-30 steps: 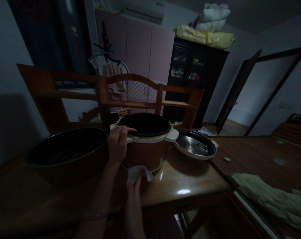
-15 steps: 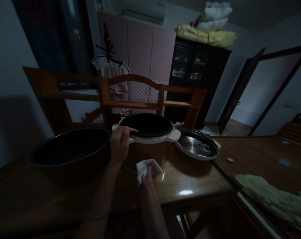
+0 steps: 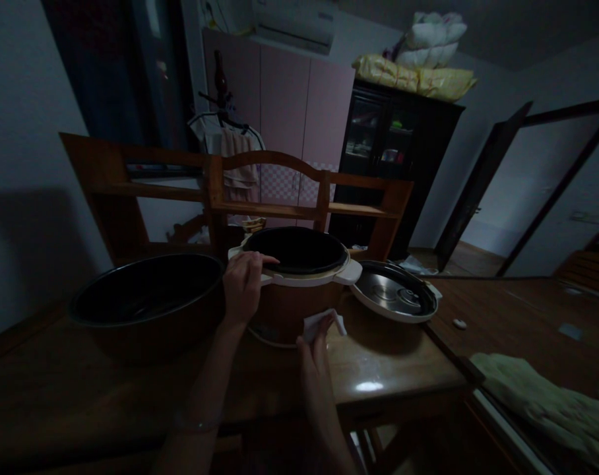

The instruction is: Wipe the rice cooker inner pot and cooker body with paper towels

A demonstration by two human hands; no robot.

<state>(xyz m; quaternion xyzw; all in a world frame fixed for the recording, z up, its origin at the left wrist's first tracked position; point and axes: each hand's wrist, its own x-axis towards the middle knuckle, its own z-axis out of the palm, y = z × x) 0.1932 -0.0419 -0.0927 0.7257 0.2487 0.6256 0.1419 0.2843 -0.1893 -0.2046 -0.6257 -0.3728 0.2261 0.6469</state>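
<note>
An electric cooker body point(image 3: 292, 307) with a white rim and side handles stands upright on the wooden table. My left hand point(image 3: 243, 284) grips it at its left handle, one finger stretched over the rim. In my right hand point(image 3: 315, 340) is a white cloth point(image 3: 324, 323), pressed against the cooker's lower right front; the cloth may be a paper wipe. To the left sits a dark inner pot point(image 3: 151, 313). The cooker's round lid point(image 3: 393, 290) lies with its metal inside facing up, to the right of the body.
A wooden shelf rack point(image 3: 270, 210) rises behind the table. On the right, a brown surface point(image 3: 517, 316) adjoins, bearing a small white object point(image 3: 459, 324) and a pale green cloth point(image 3: 527, 389). The table's front edge is close to my forearms.
My right hand has moved right and slightly up along the cooker's front with the white cloth. The left hand keeps its place on the cooker. The view has shifted slightly.
</note>
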